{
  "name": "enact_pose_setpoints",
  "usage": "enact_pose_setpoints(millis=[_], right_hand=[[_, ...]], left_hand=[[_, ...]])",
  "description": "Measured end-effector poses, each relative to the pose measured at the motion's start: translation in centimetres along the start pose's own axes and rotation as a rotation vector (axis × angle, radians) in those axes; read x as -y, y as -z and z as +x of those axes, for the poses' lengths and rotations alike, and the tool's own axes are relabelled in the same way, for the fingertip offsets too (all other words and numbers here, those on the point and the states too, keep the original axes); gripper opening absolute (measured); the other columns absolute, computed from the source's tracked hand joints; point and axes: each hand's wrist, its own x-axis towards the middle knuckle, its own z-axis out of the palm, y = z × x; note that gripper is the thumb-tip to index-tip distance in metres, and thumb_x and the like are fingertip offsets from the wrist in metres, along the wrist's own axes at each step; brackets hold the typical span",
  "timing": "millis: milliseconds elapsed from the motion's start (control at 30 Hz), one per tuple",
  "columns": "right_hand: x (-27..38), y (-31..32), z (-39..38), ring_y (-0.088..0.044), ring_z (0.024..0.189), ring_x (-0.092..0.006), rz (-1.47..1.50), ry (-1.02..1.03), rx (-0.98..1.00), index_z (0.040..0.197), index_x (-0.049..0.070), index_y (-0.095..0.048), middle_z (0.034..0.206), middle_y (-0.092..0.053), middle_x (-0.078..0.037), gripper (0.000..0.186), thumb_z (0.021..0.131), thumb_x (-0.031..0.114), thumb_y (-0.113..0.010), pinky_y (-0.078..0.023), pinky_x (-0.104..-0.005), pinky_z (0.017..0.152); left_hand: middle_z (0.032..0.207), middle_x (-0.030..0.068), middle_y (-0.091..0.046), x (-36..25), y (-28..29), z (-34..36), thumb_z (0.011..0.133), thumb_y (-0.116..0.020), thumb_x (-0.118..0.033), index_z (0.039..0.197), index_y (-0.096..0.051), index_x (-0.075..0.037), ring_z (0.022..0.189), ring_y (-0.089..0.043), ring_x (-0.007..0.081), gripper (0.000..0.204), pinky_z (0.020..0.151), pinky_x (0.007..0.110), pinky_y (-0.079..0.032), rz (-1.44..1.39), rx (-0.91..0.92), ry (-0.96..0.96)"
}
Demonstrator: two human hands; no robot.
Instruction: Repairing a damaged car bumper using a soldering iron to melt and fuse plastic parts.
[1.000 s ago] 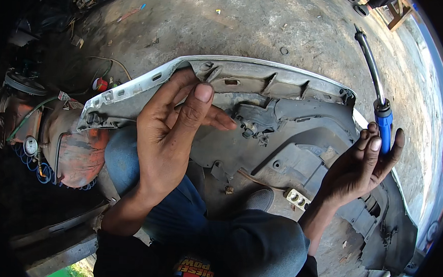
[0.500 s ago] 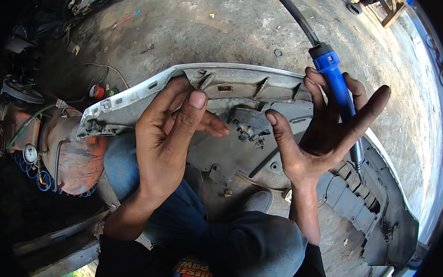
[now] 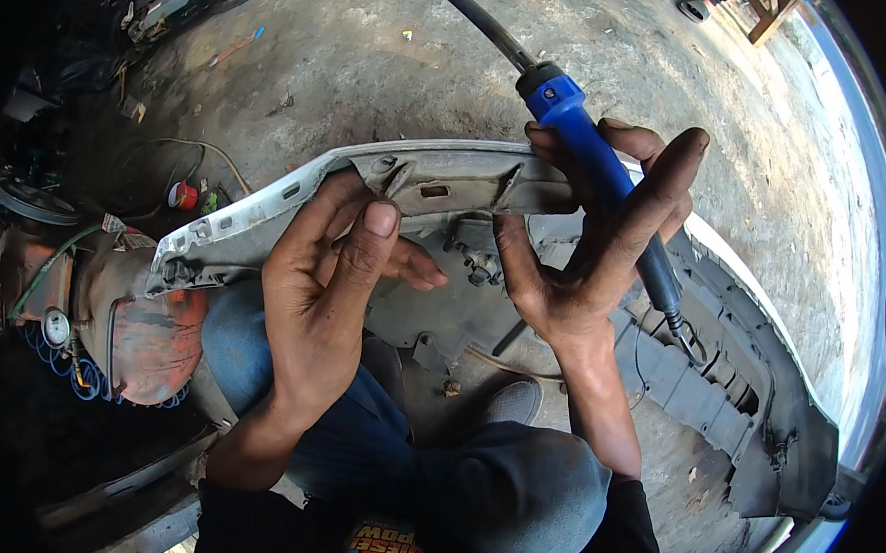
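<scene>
My right hand (image 3: 589,254) holds a soldering iron (image 3: 592,149) with a blue handle, propped between spread fingers. Its dark shaft slants up to the left, ending in a small tip; the black cord end points down to the right. My left hand (image 3: 323,280) is half curled, thumb raised and fingers apart, at the inner side of a car bumper (image 3: 478,178). The index fingertip lies by the bumper's rim, and I see nothing in that hand. The bumper, pale outside and grey inside, curves around in front of my knees.
An orange, worn air compressor tank (image 3: 156,347) with a gauge (image 3: 57,328) and coiled blue hose stands at left. A red can (image 3: 182,196) lies beyond it. Part of a motorcycle (image 3: 182,2) shows at upper left, a wooden stand (image 3: 772,18) at upper right. The concrete floor has scattered litter.
My right hand has moved left with the soldering iron, whose tip has come into view. The iron leans further left. My left hand keeps nearly the same pose by the bumper.
</scene>
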Motion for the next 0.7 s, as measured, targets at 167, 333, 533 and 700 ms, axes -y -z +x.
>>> enact_pose_setpoints(millis=[167, 333, 533, 700], right_hand=[[0.1, -0.2, 0.2, -0.049, 0.115, -0.0327, -0.005, -0.017, 0.001, 0.156, -0.008, -0.019, 0.129, -0.042, -0.024, 0.114, 0.058, -0.007, -0.078, -0.052, -0.0402, 0.089], [0.1, 0.2, 0.3, -0.068, 0.102, -0.0336, -0.099, -0.039, 0.066, 0.159, 0.004, 0.009, 0.127, -0.043, -0.021, 0.122, 0.069, -0.008, -0.072, -0.06, -0.0313, 0.071], [0.0, 0.2, 0.3, -0.068, 0.101, -0.0335, -0.09, -0.027, 0.085, 0.159, 0.005, 0.009, 0.125, -0.044, -0.021, 0.122, 0.069, -0.008, -0.072, -0.059, -0.0307, 0.068], [0.4, 0.3, 0.7, -0.068, 0.101, -0.0337, -0.1, -0.012, 0.082, 0.16, 0.006, 0.009, 0.125, -0.044, -0.02, 0.122, 0.068, -0.009, -0.07, -0.06, -0.0331, 0.073]], left_hand=[[0.083, 0.0227, -0.068, -0.1, 0.2, 0.0, 0.108, -0.046, -0.021, 0.134, -0.044, 0.013, 0.069, -0.071, 0.0293, 0.044, 0.067, 0.039, -0.059, -0.001, 0.007, 0.018], [0.083, 0.0218, -0.069, 0.0, 0.4, -0.1, 0.108, -0.046, -0.022, 0.135, -0.043, 0.013, 0.07, -0.071, 0.0286, 0.044, 0.068, 0.038, -0.059, 0.021, 0.043, 0.019], [0.101, 0.0199, -0.07, -3.5, 4.2, -1.6, 0.1, -0.057, -0.014, 0.129, -0.051, 0.01, 0.082, -0.072, 0.0273, 0.038, 0.077, 0.036, -0.057, 0.625, 0.325, -0.168], [0.117, 0.019, -0.068, -8.9, 4.8, 1.4, 0.086, -0.067, -0.002, 0.113, -0.064, 0.005, 0.1, -0.07, 0.0301, 0.028, 0.086, 0.038, -0.054, 1.371, 0.226, -0.816]])
